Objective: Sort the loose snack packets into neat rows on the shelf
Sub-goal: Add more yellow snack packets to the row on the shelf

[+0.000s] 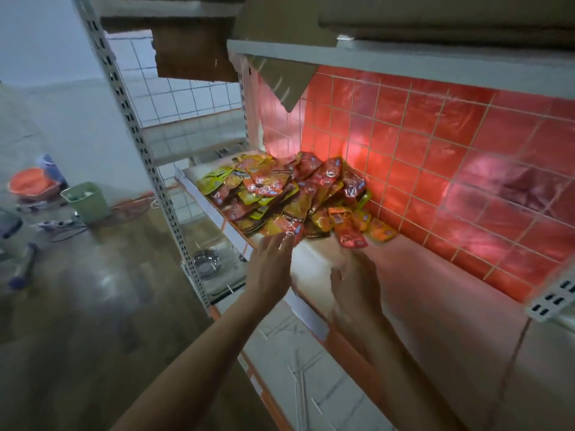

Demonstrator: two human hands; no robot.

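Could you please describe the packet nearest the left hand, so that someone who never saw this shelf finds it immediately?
Find the shelf backed by a red-lit wire grid; a heap of snack packets lies on it. At the heap's front edge, by the left hand, is the packet: only it shows KONCHEW in white on a black band.

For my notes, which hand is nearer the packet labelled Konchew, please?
Left. The left hand reaches the near edge of the Konchew packet; the right hand lies off to its right.
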